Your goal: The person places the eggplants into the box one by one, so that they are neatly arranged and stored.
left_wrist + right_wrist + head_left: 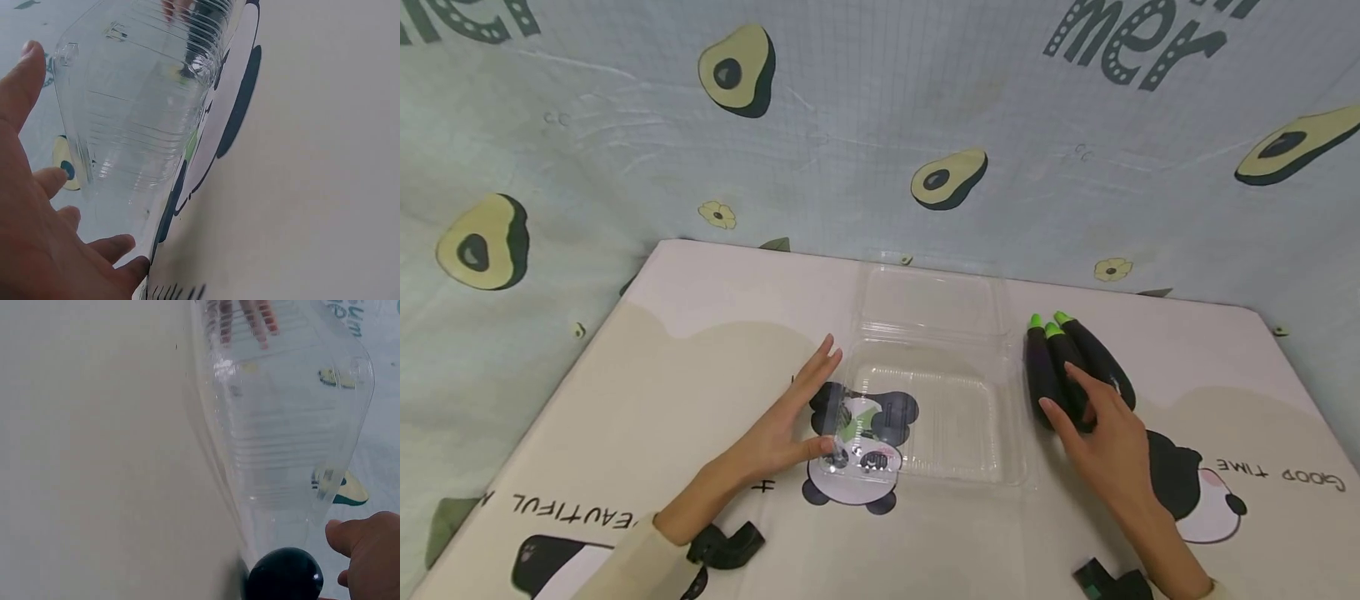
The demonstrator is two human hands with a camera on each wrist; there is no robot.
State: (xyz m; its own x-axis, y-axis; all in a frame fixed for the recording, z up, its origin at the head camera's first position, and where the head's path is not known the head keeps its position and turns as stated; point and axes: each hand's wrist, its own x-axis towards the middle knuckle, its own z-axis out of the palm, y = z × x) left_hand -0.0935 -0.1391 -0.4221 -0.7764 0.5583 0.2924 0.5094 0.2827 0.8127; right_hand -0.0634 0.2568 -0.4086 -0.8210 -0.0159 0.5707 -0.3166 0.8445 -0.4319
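A clear plastic clamshell box (951,417) lies on the table with its lid (932,300) folded back toward the wall. My left hand (778,437) is at the box's left side, fingers spread and thumb by the near left corner; whether it touches the plastic I cannot tell. To the right of the box lie three dark eggplants (1078,371) with bright green stem ends, side by side. My right hand (1108,437) reaches over their near ends, thumb and forefinger apart. In the right wrist view, the thumb (347,537) stands off from one eggplant's rounded end (284,575); the other fingers are mostly hidden.
A pale cloth (737,358) printed with pandas and lettering covers the table. Behind it hangs a light blue curtain (850,125) with avocado prints. Black wrist straps (726,546) show at both forearms.
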